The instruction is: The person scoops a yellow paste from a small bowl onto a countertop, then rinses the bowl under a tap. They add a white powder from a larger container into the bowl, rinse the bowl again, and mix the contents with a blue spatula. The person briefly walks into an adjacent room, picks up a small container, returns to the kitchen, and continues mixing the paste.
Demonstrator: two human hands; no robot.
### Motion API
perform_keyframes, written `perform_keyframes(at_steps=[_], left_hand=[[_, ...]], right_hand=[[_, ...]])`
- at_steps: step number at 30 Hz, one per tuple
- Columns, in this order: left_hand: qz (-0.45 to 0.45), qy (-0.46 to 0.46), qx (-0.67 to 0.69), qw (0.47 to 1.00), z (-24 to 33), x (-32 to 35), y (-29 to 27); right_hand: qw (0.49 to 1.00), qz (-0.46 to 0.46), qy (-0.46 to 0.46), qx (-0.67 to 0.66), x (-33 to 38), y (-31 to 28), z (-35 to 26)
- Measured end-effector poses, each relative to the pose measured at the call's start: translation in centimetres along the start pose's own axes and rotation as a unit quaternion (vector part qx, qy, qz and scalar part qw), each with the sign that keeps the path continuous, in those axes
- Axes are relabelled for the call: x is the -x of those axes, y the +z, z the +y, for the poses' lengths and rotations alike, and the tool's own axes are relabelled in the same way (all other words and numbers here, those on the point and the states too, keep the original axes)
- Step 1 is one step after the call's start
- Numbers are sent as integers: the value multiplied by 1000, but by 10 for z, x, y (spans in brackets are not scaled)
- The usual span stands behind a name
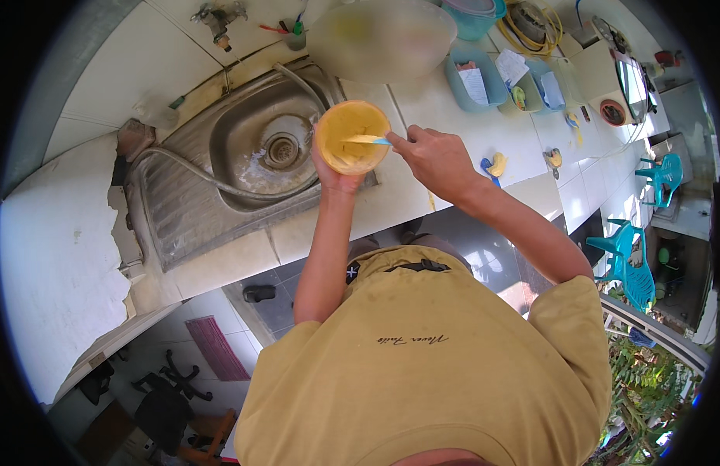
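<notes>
My left hand (pixel 340 180) is wrapped round the side of an orange round tub (pixel 322 144), held up between the sink and the counter's front edge. Yellow stuff coats the tub's inside. In my right hand (pixel 433 159) is a slim tool with a blue handle (pixel 381 141), pinched between the fingers. Its pale yellow-smeared end reaches into the tub; whether it is a brush or a spatula I cannot tell. To the left lies a steel sink (pixel 220 155) with a grey hose (pixel 212 186) looped across its basin.
A tap (pixel 220 23) sticks out of the wall. Blue baskets (pixel 476 81) with papers stand at the back right. Yellow-smeared blue-handled things (pixel 496 165) lie on the tiled counter (pixel 406 198). A large blurred pale shape is behind the tub. Teal chairs (pixel 628 260) stand far right.
</notes>
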State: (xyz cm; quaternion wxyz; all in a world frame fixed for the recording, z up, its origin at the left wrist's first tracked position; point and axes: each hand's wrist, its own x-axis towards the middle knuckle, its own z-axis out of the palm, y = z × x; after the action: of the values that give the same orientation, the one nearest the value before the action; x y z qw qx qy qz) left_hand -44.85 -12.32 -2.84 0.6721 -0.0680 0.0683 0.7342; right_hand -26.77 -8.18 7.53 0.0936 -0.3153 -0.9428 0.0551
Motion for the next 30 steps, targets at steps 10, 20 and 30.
perform_keyframes(at_steps=[10, 20, 30], left_hand=[[149, -41, -152, 976, -31, -20, -5], [187, -101, -85, 973, -149, -39, 45], [106, -90, 31, 990, -313, -70, 54]], right_hand=[[736, -76, 261, -620, 72, 27, 9], [907, 234, 246, -250, 144, 15, 54], [676, 111, 327, -651, 277, -49, 195]])
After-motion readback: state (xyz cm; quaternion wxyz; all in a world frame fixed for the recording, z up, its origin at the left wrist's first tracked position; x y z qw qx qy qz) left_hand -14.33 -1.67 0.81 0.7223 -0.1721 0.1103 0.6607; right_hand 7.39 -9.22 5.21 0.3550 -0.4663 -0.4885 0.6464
